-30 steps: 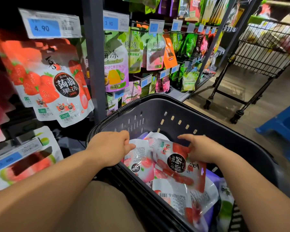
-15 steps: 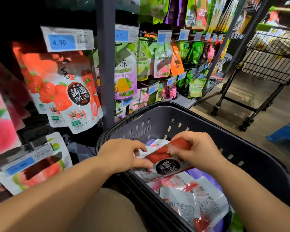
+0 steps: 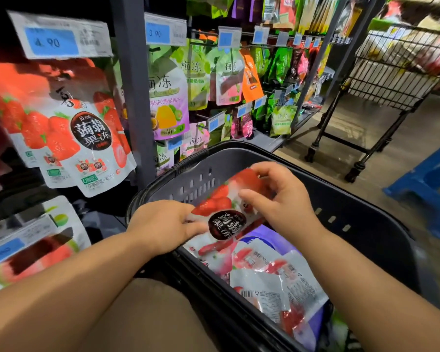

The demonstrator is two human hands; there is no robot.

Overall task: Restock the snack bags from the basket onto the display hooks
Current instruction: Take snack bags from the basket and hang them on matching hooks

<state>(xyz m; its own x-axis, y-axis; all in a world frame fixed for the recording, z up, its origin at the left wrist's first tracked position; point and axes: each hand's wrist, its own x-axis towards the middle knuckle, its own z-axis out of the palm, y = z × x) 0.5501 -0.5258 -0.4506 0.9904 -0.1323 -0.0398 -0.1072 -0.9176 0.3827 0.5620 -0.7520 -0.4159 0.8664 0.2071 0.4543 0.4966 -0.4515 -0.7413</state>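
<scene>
Both forearms reach over the dark plastic basket (image 3: 341,199), left hand (image 3: 163,224) and right hand (image 3: 287,199) pinching opposite ends of a glossy white-and-red strawberry jelly bag (image 3: 224,212), raised above the bags inside.

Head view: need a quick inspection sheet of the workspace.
surface: tan floor; no table seen
job's things: strawberry jelly bag held above dark basket; more bags inside; matching bags hang on display
clutter: nothing seen
grips: left grip and right grip both pinch the strawberry jelly bag
cables: nothing seen
surroundings: wire cart, blue stool, 4.90 price tag
</scene>
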